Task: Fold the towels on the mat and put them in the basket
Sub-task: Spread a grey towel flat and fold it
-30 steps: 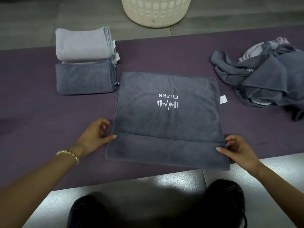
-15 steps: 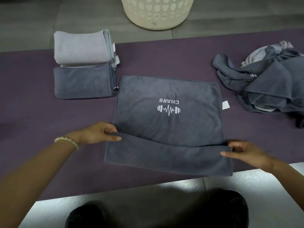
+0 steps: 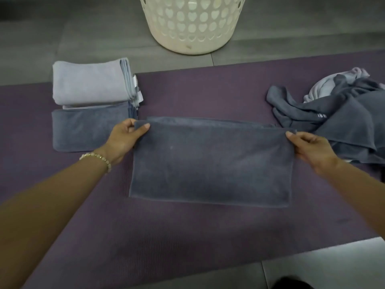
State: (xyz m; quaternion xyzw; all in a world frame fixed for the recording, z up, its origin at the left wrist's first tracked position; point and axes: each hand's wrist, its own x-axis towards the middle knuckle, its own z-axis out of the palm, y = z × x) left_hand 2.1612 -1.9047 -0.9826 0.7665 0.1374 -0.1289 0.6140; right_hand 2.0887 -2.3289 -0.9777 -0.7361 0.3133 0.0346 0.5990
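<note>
Right, near edge first: pale floor tile (image 3: 323, 265) and a dark shape (image 3: 291, 284) at bottom right, too cropped to identify. Purple mat (image 3: 166, 230) spans the full width.

Dark grey towel (image 3: 210, 163) lies on it mid-frame, folded in half: fold line toward us, plain face up, nap slightly uneven, one faint pale speck left of centre. Outline is a wide rectangle with a straight near edge. The top layer's far edge stops just short of the bottom layer's, so a thin strip of the bottom layer shows beyond it.

Our left hand (image 3: 123, 140) pinches the top layer's far left corner, thumb on the cloth, fingers (image 3: 127, 123) curled round the edge. Beaded bracelet (image 3: 96, 158) on that wrist. Our right hand (image 3: 308, 151) is clamped on the far right corner the same way. We can't tell whether the held edge touches the layer below.

Left of the towel: folded dark grey towel (image 3: 83, 132), just beside our left hand. Touching its far side is a folded light grey stack (image 3: 87, 82), white tags facing right.

Right: heap of unfolded towels (image 3: 343, 122), mostly dark grey with some light grey on top, just behind our right hand.

Beyond the mat, cream basket (image 3: 193, 24) with heart-shaped holes stands on the grey floor (image 3: 62, 28), well apart from the towel.
</note>
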